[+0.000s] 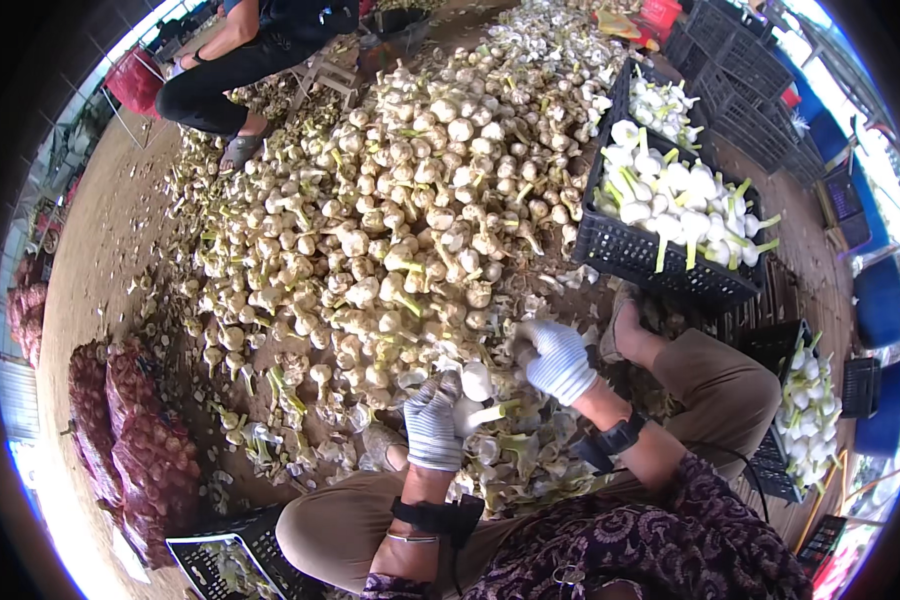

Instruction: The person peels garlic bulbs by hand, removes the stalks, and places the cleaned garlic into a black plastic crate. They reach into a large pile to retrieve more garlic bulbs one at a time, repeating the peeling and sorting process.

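Observation:
My left hand (433, 425), in a striped white glove with dark fingertips, is closed on a peeled garlic bulb (464, 416) whose cut green stem points right. Just above it shows another smooth white bulb (477, 380); whether the hand touches that one, I cannot tell. My right hand (558, 362), gloved the same way, is up and to the right, apart from the left. Its fingers curl inward and are slightly blurred; anything in them is hidden. Beyond both hands spreads a large heap of unpeeled garlic (390, 230). Loose garlic skins (515, 455) lie below, between my legs.
Black crates of white garlic (685, 210) stand at the right, with another crate (808, 415) beside my knee. Red mesh sacks (145, 450) lie at the left. A black crate (235, 565) is by my left knee. Another person's leg (205, 100) is at the far left.

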A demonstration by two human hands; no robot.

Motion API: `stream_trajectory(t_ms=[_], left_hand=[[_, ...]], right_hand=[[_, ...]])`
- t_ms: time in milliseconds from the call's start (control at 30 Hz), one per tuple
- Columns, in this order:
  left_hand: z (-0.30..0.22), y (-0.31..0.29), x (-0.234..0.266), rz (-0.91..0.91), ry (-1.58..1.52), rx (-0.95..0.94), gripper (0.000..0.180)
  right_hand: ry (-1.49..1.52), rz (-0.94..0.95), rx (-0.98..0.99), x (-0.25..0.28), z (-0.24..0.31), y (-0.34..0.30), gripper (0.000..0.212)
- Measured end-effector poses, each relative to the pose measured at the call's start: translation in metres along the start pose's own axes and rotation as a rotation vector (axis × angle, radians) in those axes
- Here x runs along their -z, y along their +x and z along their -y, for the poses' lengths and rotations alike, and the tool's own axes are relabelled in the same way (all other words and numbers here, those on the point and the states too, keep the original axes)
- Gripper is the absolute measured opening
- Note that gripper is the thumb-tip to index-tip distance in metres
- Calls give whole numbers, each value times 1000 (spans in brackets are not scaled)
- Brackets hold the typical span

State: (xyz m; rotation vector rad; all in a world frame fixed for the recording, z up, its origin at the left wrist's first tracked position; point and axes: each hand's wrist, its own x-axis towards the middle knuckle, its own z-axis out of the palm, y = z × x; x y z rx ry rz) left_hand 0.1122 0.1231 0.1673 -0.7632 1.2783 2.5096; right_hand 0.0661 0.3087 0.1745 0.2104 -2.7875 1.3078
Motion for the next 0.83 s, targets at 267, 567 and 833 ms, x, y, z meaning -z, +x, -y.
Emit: stream_trajectory(t_ms=[267, 567, 833], left_hand=[[9, 12, -8, -14, 126, -148, 23], [14, 7, -16, 242, 130, -318, 65], [21, 28, -6, 38, 267, -137, 63]], right_hand=[[1588, 476, -769, -29, -25, -30, 80], [1931, 54, -940, -58, -62, -22, 74], [2044, -735, -247, 205, -90, 187, 70]])
